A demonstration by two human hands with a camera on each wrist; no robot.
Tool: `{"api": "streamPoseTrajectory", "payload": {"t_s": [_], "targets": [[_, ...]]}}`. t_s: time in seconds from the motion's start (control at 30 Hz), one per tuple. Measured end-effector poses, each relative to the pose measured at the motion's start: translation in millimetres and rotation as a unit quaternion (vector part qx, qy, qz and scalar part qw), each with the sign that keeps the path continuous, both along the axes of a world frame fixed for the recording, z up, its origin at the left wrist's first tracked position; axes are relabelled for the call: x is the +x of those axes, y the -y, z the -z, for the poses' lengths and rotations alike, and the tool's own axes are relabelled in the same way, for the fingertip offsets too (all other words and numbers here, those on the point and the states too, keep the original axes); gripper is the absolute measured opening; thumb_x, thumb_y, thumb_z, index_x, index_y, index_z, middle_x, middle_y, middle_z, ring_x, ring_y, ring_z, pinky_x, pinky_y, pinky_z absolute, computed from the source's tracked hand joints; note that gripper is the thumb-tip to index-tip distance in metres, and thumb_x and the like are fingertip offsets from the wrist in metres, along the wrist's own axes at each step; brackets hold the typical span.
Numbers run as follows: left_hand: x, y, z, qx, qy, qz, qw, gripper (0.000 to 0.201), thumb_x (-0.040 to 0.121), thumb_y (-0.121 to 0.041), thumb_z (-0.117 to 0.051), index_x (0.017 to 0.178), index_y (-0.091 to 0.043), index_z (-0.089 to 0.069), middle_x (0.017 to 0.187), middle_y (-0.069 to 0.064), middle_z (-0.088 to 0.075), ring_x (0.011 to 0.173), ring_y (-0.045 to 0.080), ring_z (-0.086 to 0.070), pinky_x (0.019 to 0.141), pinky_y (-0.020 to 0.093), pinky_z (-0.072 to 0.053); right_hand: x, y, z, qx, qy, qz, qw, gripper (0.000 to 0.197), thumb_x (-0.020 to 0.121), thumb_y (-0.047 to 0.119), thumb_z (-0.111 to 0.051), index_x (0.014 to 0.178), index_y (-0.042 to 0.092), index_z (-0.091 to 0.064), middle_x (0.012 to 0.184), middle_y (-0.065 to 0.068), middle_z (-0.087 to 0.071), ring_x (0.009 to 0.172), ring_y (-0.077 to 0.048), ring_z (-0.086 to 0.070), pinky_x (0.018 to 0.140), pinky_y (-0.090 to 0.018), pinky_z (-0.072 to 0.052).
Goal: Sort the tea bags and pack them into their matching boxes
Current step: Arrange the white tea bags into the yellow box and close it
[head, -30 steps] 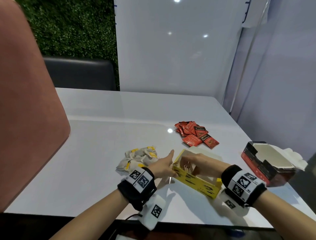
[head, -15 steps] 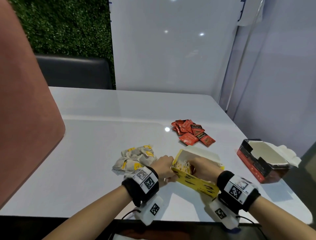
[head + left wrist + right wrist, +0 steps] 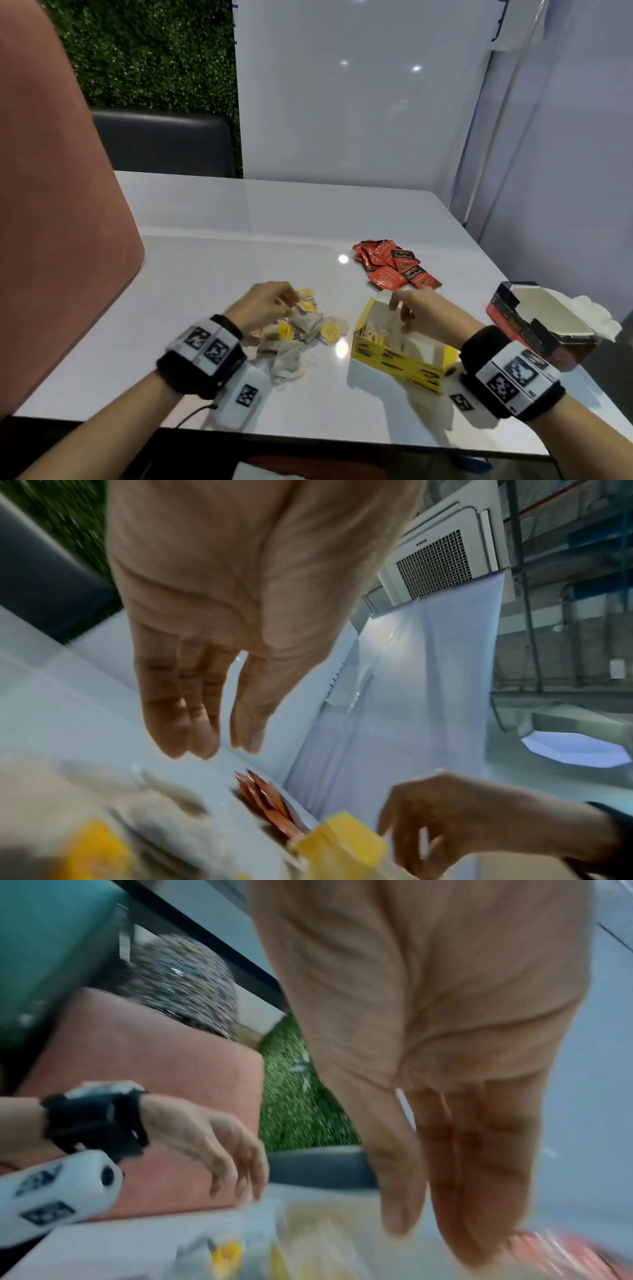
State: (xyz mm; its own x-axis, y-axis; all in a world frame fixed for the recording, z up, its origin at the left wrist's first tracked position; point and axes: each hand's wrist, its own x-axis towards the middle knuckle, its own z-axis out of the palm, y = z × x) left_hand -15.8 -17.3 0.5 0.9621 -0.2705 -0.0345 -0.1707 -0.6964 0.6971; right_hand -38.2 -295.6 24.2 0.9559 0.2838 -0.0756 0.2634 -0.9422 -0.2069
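A yellow tea box [image 3: 394, 365] stands open on the white table [image 3: 239, 267], with white tea bags inside. My right hand [image 3: 397, 306] hovers over its opening, blurred, fingers [image 3: 479, 1218] extended and holding nothing. My left hand [image 3: 291, 298] is above the pile of white tea bags with yellow tags [image 3: 308, 330], left of the box. Its fingers [image 3: 192, 734] are straight and nothing sits between them and the thumb. Red sachets [image 3: 394, 265] lie in a heap behind the box. A red and black box [image 3: 534, 329] stands open at the right.
A pink chair back [image 3: 51, 205] rises at the left edge of the table. A dark seat [image 3: 161, 147] stands behind the far edge, and white panels [image 3: 342, 102] close off the back and right. The table's near edge runs just under my wrists.
My left hand let go of the yellow box's left end and moved left over the tea bag pile. My right hand rose out of the box, which now rests flat.
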Motion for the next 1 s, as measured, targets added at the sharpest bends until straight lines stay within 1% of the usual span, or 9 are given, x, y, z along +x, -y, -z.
{"api": "streamPoseTrajectory", "payload": {"t_s": [0.07,0.17,0.23,0.33,0.43,0.53,0.7,0.9,1.0], "targets": [[1,-29,-2,0.024,0.011,-0.036,0.999,0.013,0.082,-0.002,-0.061,0.087,-0.014,-0.063,0.086,0.000,-0.062,0.080,0.016,-0.058,0.065,0.022,-0.048,-7,-20,-16,0.045,0.085,-0.020,0.995,0.024,0.087,0.005,-0.061,0.111,0.008,-0.059,0.085,0.001,-0.061,0.071,-0.005,-0.051,0.060,-0.010,-0.038],[-2,-40,8,0.087,0.008,-0.052,0.995,0.010,0.084,-0.006,-0.061,0.084,-0.016,-0.060,0.088,0.000,-0.061,0.085,0.018,-0.057,0.065,0.021,-0.044,-7,-71,-16,0.097,0.099,-0.049,0.989,0.023,0.088,0.010,-0.061,0.111,0.007,-0.059,0.099,-0.009,-0.067,0.088,-0.018,-0.059,0.076,-0.027,-0.047],[-5,-33,17,0.115,0.012,-0.048,0.992,0.009,0.084,-0.011,-0.063,0.091,-0.015,-0.058,0.100,0.006,-0.060,0.094,0.022,-0.057,0.072,0.026,-0.045,1,-104,-3,0.068,0.056,-0.056,0.995,0.026,0.088,0.012,-0.060,0.113,0.005,-0.056,0.108,-0.014,-0.062,0.101,-0.030,-0.058,0.081,-0.035,-0.047],[-5,-22,25,0.149,0.025,-0.049,0.987,0.024,0.082,-0.023,-0.066,0.102,-0.013,-0.057,0.108,0.007,-0.055,0.103,0.023,-0.053,0.084,0.032,-0.044,14,-137,18,-0.023,0.025,-0.057,0.998,0.030,0.092,0.008,-0.046,0.122,0.002,-0.044,0.123,-0.019,-0.049,0.112,-0.036,-0.051,0.084,-0.039,-0.042],[-7,-13,27,0.168,0.038,-0.057,0.983,0.022,0.081,-0.028,-0.066,0.096,-0.019,-0.054,0.103,0.003,-0.049,0.100,0.022,-0.051,0.079,0.032,-0.041,20,-152,32,-0.081,0.033,-0.045,0.995,0.035,0.097,0.012,-0.039,0.131,0.005,-0.038,0.133,-0.019,-0.039,0.120,-0.036,-0.044,0.090,-0.040,-0.043],[-10,-8,29,0.190,0.050,-0.063,0.979,0.015,0.083,-0.021,-0.061,0.095,-0.022,-0.053,0.105,0.002,-0.047,0.105,0.023,-0.050,0.081,0.031,-0.040,22,-155,42,-0.105,0.025,-0.051,0.993,0.035,0.097,0.014,-0.038,0.132,0.009,-0.038,0.133,-0.019,-0.037,0.120,-0.036,-0.043,0.090,-0.039,-0.043],[-9,-9,36,0.244,0.007,-0.052,0.968,0.039,0.084,-0.023,-0.064,0.118,-0.015,-0.048,0.121,0.008,-0.046,0.116,0.025,-0.044,0.089,0.036,-0.040,24,-151,44,-0.110,0.032,-0.074,0.991,0.032,0.096,0.010,-0.039,0.127,0.006,-0.043,0.129,-0.019,-0.042,0.116,-0.037,-0.048,0.088,-0.041,-0.044],[-8,-15,30,0.225,0.060,-0.077,0.969,0.021,0.085,-0.018,-0.058,0.105,-0.013,-0.055,0.112,0.008,-0.058,0.106,0.027,-0.053,0.079,0.034,-0.042,30,-139,41,-0.017,0.057,-0.027,0.998,0.024,0.091,0.003,-0.040,0.110,0.004,-0.054,0.116,-0.018,-0.054,0.105,-0.037,-0.056,0.083,-0.039,-0.044],[-5,-29,23,0.122,0.033,-0.091,0.988,0.010,0.082,-0.014,-0.065,0.090,-0.011,-0.060,0.097,0.012,-0.064,0.092,0.029,-0.060,0.077,0.038,-0.052,33,-134,38,0.102,0.065,0.024,0.992,0.019,0.087,0.008,-0.049,0.104,0.007,-0.058,0.109,-0.016,-0.059,0.099,-0.036,-0.057,0.080,-0.038,-0.046]]}}
